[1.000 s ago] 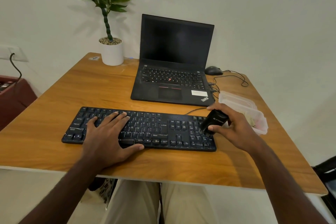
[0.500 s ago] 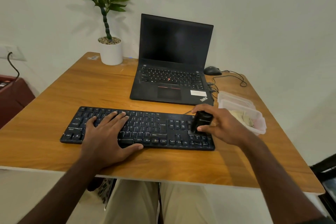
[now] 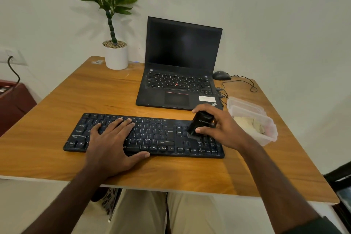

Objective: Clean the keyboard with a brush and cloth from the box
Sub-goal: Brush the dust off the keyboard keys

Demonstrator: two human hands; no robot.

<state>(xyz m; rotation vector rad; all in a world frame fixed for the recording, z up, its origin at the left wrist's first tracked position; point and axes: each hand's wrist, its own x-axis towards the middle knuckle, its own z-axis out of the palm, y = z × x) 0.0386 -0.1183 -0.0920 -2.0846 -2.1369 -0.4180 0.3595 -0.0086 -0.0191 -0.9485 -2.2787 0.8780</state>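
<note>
A black keyboard (image 3: 155, 135) lies across the front of the wooden table (image 3: 57, 104). My left hand (image 3: 112, 144) rests flat on its left half, fingers straight. My right hand (image 3: 222, 129) grips a black brush (image 3: 199, 124) and holds its bristles down on the keys just left of the number pad. A clear plastic box (image 3: 266, 135) sits at the right of the keyboard, open, with a pale cloth (image 3: 248, 124) inside.
An open black laptop (image 3: 180, 74) stands behind the keyboard. A white pot with a green plant (image 3: 116, 57) is at the back left. A black mouse (image 3: 221, 75) and its cable lie at the back right. The box lid (image 3: 245, 103) lies behind the box.
My right hand has carried the brush leftward from the keyboard's right end to the keys beside the number pad. My left hand has stayed put.
</note>
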